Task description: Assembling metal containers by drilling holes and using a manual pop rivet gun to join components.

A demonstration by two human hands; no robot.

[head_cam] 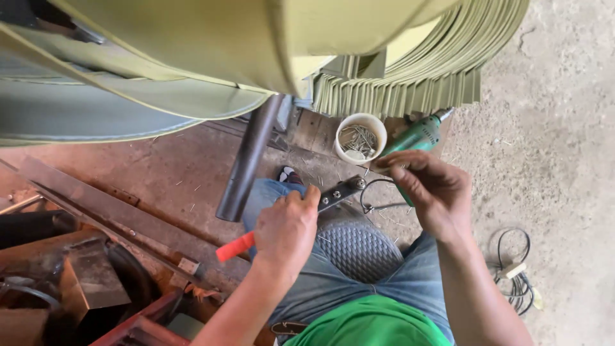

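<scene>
Right hand [430, 192]: thumb and forefinger pinched narrow on something tiny near the fingertips, too small to tell what. Left hand [286, 232]: fingers curled tight round a tool with a red handle [234, 247], forefinger stretched onto a dark metal bar [341, 190] with bolt heads on it. Bar sits between both hands, above a black ribbed pad [359, 250] lying on the person's jeans. Thin black wire loop [373, 195] just beside the bar's far end. Green power drill [416, 138] behind the right hand, white cup of nails [360, 138] next to it. Stack of yellow-green strips [410, 77] above. Cable coil [512, 269] on the concrete, well apart to the right.
</scene>
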